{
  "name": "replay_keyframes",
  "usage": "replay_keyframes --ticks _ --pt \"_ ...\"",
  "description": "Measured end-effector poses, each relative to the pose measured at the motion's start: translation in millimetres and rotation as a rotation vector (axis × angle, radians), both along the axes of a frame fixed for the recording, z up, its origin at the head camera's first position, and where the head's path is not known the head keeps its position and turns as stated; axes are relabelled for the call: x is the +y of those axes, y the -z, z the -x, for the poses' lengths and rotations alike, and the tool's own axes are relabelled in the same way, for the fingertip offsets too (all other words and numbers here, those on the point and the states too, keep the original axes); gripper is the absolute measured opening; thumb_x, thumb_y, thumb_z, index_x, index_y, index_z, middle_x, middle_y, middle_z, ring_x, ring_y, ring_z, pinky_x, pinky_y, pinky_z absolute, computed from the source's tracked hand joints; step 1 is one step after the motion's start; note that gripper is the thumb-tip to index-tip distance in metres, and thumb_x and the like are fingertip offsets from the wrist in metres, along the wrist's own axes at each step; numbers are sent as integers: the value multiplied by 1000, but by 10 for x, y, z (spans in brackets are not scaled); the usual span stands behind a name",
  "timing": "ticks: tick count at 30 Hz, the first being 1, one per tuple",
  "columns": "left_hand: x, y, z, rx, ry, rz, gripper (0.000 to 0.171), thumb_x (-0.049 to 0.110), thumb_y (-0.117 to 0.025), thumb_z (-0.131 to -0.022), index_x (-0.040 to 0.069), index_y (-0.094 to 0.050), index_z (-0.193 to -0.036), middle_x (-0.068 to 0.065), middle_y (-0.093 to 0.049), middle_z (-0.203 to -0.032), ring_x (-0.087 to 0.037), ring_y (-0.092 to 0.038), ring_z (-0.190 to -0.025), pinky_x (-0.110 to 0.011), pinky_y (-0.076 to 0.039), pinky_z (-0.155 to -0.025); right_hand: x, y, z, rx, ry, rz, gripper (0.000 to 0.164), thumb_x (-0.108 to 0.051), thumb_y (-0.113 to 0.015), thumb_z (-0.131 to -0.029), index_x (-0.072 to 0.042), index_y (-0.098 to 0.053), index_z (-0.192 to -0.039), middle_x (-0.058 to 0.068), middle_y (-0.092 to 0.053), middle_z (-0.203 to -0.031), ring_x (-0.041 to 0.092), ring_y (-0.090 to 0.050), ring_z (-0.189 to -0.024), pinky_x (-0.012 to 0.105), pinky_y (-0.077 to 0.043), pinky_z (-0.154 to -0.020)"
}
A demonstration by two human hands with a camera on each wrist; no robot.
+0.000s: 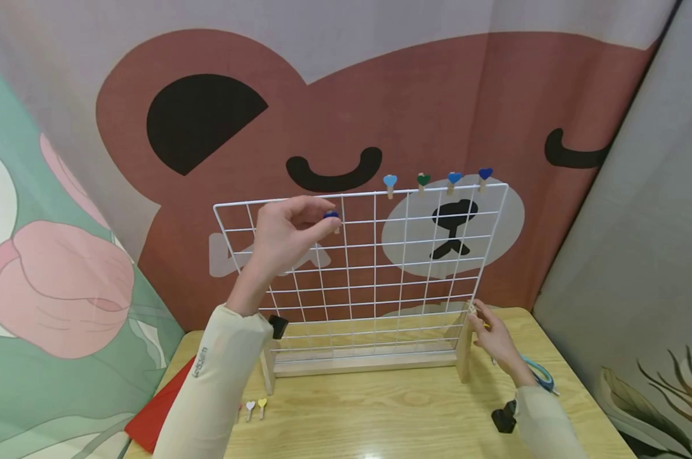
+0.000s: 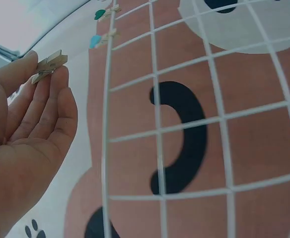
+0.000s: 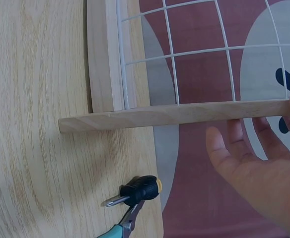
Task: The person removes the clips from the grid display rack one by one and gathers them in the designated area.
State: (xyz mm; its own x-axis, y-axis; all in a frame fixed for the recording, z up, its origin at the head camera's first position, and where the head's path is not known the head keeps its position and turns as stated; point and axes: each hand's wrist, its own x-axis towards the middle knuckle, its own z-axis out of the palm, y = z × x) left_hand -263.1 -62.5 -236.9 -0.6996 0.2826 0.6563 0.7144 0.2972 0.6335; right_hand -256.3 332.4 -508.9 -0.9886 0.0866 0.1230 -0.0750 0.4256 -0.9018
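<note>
A white wire grid panel [image 1: 374,255] stands upright in a wooden base [image 1: 363,363] on the table. Near its top edge, left of the middle, my left hand [image 1: 288,229] pinches a small wooden clothespin [image 2: 52,63] with a dark blue heart between thumb and fingertips. It is held apart from the wire in the left wrist view. Along the top bar to the right sit several heart clothespins, among them a light blue one [image 1: 390,181] and a green one [image 1: 423,180]. My right hand [image 1: 495,338] grips the upper end of the right wooden post [image 3: 184,114], thumb on one side and fingers on the other.
On the table at front left lie a white heart clothespin [image 1: 250,405] and a yellow one [image 1: 262,403], beside a red flat item [image 1: 162,408]. Right of the stand are a stubby screwdriver [image 3: 141,190] and a teal-handled tool [image 3: 116,230]. A printed curtain [image 1: 409,115] hangs behind.
</note>
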Motion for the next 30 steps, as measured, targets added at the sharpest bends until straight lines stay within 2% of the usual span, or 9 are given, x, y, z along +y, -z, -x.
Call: replay_keyframes --ticks 4,10,16,20,25,30 --pt "-122 188 -5 4 10 -27 21 12 -76 -83 2 -72 -100 -6 -73 -85 -12 -68 -70 -25 -53 -62 7 -3 -3 13 0 1 57 -24 -37 -105 2 -16 -151 37 -33 -140 51 -46 -117 49 -53 -78" --pt "-334 443 8 -16 -22 2 19 11 -76 -83 4 -73 -100 -7 -73 -88 -10 -67 -71 -23 -53 -63 21 -36 -21 17 -22 -21 58 -26 -36 -105 2 -14 -151 37 -30 -142 54 -43 -119 52 -52 -80" --pt "-505 594 8 -32 -9 37 17 10 -76 -82 5 -72 -98 -5 -71 -84 -11 -67 -69 -24 -51 -57 22 -41 -20 -4 -30 -17 59 -28 -36 -105 1 -12 -152 37 -28 -144 54 -40 -122 53 -52 -82" --pt "-602 683 4 -41 -30 69 16 10 -77 -81 6 -73 -97 -4 -70 -84 -11 -65 -68 -23 -52 -58 17 -35 -8 1 -26 -16 59 -27 -37 -105 1 -13 -152 37 -29 -143 54 -41 -121 52 -52 -81" --pt "-718 809 11 -93 -37 79 17 12 -77 -81 5 -73 -96 -5 -72 -82 -15 -68 -69 -23 -53 -59 12 -34 -10 12 -23 -27 59 -27 -36 -105 1 -14 -152 37 -30 -142 54 -43 -120 48 -53 -78" --pt "-869 1004 0 -152 -71 78 19 13 -76 -82 4 -72 -98 -7 -72 -82 -15 -68 -71 -23 -53 -60 3 -31 -13 5 -30 -25 59 -28 -36 -105 1 -13 -152 37 -30 -142 53 -42 -121 49 -53 -79"
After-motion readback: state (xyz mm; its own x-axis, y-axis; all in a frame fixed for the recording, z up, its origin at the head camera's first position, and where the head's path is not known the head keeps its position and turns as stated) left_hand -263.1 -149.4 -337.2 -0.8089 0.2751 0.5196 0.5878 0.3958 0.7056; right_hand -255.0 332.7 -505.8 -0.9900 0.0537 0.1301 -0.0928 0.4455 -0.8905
